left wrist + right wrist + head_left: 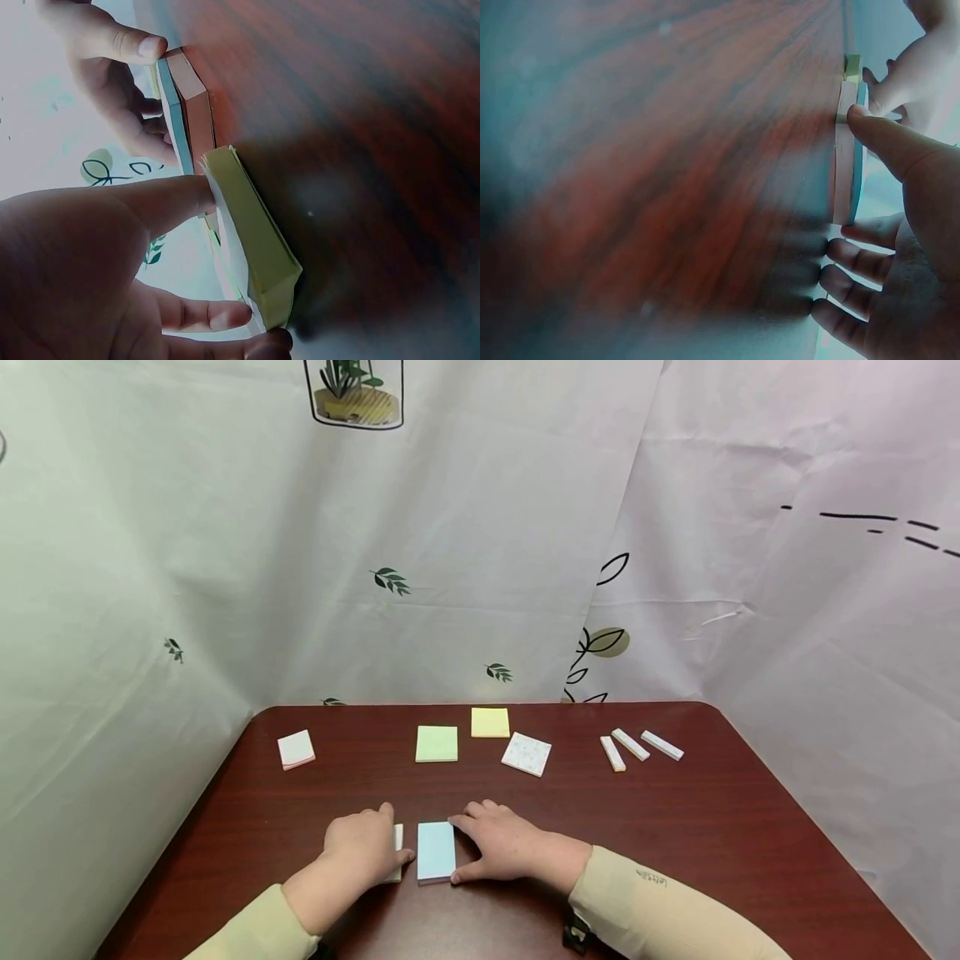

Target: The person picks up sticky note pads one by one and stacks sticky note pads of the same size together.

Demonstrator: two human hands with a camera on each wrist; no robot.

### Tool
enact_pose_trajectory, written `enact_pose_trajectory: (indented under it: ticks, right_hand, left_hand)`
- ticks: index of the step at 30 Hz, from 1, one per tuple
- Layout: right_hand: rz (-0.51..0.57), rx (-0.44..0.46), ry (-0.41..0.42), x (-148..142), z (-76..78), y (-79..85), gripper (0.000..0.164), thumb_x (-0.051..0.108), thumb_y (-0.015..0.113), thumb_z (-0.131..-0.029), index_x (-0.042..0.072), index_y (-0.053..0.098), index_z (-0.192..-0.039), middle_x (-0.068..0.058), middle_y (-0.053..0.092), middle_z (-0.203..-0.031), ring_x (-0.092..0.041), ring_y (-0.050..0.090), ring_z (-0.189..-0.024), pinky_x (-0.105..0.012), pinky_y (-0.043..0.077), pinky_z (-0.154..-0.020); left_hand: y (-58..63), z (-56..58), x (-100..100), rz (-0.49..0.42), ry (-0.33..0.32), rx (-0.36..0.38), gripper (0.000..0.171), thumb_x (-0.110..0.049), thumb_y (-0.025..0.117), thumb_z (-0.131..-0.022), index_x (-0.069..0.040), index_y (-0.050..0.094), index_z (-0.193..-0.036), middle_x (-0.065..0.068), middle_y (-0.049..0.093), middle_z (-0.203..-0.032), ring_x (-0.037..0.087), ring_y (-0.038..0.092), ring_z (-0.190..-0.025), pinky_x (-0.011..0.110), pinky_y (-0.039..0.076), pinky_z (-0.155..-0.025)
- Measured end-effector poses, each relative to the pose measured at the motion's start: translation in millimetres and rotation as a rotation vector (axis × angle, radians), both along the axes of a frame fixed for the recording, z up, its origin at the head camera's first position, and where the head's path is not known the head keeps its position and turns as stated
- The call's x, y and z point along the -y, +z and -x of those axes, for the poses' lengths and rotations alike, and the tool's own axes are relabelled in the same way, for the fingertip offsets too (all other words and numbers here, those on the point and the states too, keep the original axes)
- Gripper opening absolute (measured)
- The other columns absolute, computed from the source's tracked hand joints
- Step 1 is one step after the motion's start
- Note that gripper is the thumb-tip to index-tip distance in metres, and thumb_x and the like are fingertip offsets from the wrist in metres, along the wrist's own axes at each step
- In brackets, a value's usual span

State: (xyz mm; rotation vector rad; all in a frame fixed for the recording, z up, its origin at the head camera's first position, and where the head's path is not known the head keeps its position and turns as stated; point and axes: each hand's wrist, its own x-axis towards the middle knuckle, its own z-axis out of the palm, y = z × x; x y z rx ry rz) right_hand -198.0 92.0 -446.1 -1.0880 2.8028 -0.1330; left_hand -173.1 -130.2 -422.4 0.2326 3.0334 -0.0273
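Observation:
Side by side near the front of the table lie two sticky note pads. My left hand [362, 846] covers most of the left one, a pad with a white top [398, 837] and a yellow-green lower part [251, 232]. The left thumb and fingers grip it at opposite edges. Just right of it, a pad with a light blue top [436, 850] has pink layers [196, 105] beneath. My right hand [504, 843] holds this blue pad between thumb, at the near corner, and index finger, at the far corner. Its other fingers spread over the table.
Farther back are a white-and-pink pad [296, 749], a green pad [437, 743], a yellow pad [490, 722] and a speckled white pad [527, 754]. Three narrow strips [630, 744] lie at the back right. A printed white cloth [480, 527] hangs behind the dark red table [675, 843].

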Motion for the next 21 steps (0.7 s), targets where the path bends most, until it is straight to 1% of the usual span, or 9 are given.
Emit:
enact_pose_trajectory:
  ticks: [2,5,8,10,14,21]
  right_hand:
    - [-0.001,0.001,-0.002,0.1,0.0,0.6,0.079,0.067,0.067,-0.082,0.016,0.053,-0.142,0.003,0.055,-0.121,-0.013,0.050,-0.105,-0.031,0.044,-0.093]
    - [-0.003,0.002,-0.002,0.0,0.0,0.9,0.079,0.067,0.066,-0.083,0.017,0.053,-0.142,0.003,0.054,-0.121,-0.013,0.049,-0.105,-0.031,0.044,-0.093]
    - [-0.003,0.000,0.000,0.0,-0.3,0.7,0.079,0.067,0.066,-0.083,0.017,0.053,-0.142,0.003,0.054,-0.122,-0.013,0.049,-0.105,-0.031,0.044,-0.093]
    - [-0.003,-0.002,0.002,0.1,-0.6,0.3,0.079,0.067,0.066,-0.083,0.016,0.053,-0.142,0.003,0.054,-0.122,-0.013,0.050,-0.105,-0.031,0.044,-0.093]
    - [-0.001,-0.005,0.004,0.0,-1.0,-0.2,0.079,0.067,0.066,-0.083,0.016,0.053,-0.142,0.003,0.054,-0.122,-0.013,0.050,-0.105,-0.031,0.044,-0.093]
    - [0.005,0.000,0.004,0.0,-1.6,0.3,0.079,0.066,0.066,-0.083,0.016,0.053,-0.142,0.003,0.055,-0.121,-0.013,0.050,-0.104,-0.031,0.044,-0.092]
  left_hand:
    - [-0.2,0.4,0.7,-0.020,0.001,0.009,0.070,-0.050,0.079,-0.078,0.003,0.059,-0.118,0.015,0.063,-0.085,0.028,0.064,-0.070,0.046,0.051,-0.058]
    - [0.4,1.1,1.6,-0.059,0.002,0.042,0.063,-0.045,0.080,-0.079,0.002,0.057,-0.114,0.014,0.060,-0.084,0.024,0.059,-0.067,0.045,0.050,-0.057]
    - [2.2,0.8,2.2,-0.088,0.006,0.075,0.059,-0.041,0.079,-0.080,0.001,0.057,-0.115,0.015,0.058,-0.087,0.023,0.057,-0.067,0.045,0.049,-0.057]
    - [2.8,0.1,2.6,-0.098,0.004,0.083,0.057,-0.039,0.079,-0.080,0.002,0.057,-0.114,0.015,0.058,-0.087,0.023,0.056,-0.067,0.045,0.049,-0.057]
    - [3.0,-1.8,2.9,-0.101,-0.010,0.060,0.051,-0.034,0.079,-0.080,0.002,0.057,-0.109,0.015,0.057,-0.083,0.024,0.056,-0.065,0.046,0.049,-0.055]
    - [1.8,-4.7,2.4,-0.097,-0.022,0.000,0.042,-0.028,0.077,-0.076,0.000,0.056,-0.100,0.013,0.054,-0.078,0.024,0.056,-0.061,0.046,0.048,-0.053]
